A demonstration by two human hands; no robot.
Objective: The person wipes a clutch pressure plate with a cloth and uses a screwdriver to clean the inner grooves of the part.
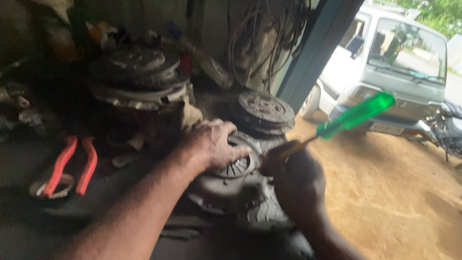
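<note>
My left hand (211,144) lies palm down on a dark, greasy clutch pressure plate (236,185) that rests on the workbench. My right hand (293,180) grips the metal shaft of a screwdriver with a clear green handle (356,115); the handle sticks up and to the right, away from me. The tip is hidden between my hands, down at the clutch plate. A stack of clutch discs (262,113) sits just behind the plate.
Pliers with red-orange handles (72,166) lie at the left of the bench. Another pile of worn clutch parts (137,77) stands at the back left. Wires hang on the wall. Outside, a white van (390,62) is parked on the dirt ground beside a motorcycle (450,127).
</note>
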